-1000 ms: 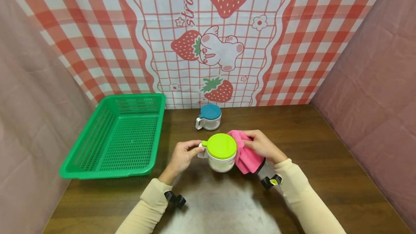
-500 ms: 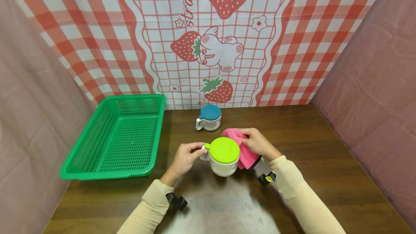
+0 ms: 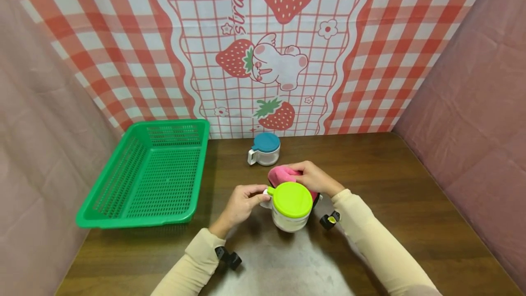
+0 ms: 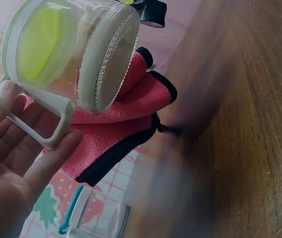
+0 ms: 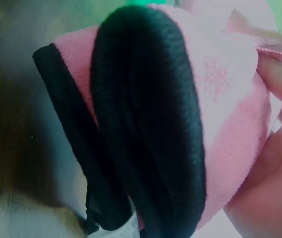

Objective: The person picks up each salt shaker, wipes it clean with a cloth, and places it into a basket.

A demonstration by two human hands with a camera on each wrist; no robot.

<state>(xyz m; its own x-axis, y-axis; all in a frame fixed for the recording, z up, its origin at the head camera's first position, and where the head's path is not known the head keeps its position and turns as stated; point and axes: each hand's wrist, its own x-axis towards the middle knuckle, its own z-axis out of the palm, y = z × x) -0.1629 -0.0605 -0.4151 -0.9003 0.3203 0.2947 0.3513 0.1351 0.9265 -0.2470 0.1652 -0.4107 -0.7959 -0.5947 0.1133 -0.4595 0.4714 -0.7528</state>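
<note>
My left hand [image 3: 240,205] pinches the white handle [image 4: 45,111] of a clear jar with a lime-green lid [image 3: 292,200]. The jar is lifted over the table, its ribbed base [image 4: 112,59] showing in the left wrist view. On its far side, my right hand [image 3: 314,178] grips a pink cloth [image 3: 283,175] with black edging [image 4: 121,153], bunched against the jar's wall. Folds of the cloth fill most of the right wrist view, where part of the right hand [image 5: 270,183] shows at the right.
Behind the hands stands a second handled jar with a blue lid [image 3: 266,143], near the back wall cloth. A green plastic basket [image 3: 198,168] sits at the left of the wooden table [image 3: 411,223]. Pink drapes close off both sides.
The lime-lidded jar has moved right and toward me with my left hand. My right hand and the pink cloth have shifted left along the jar's far side.
</note>
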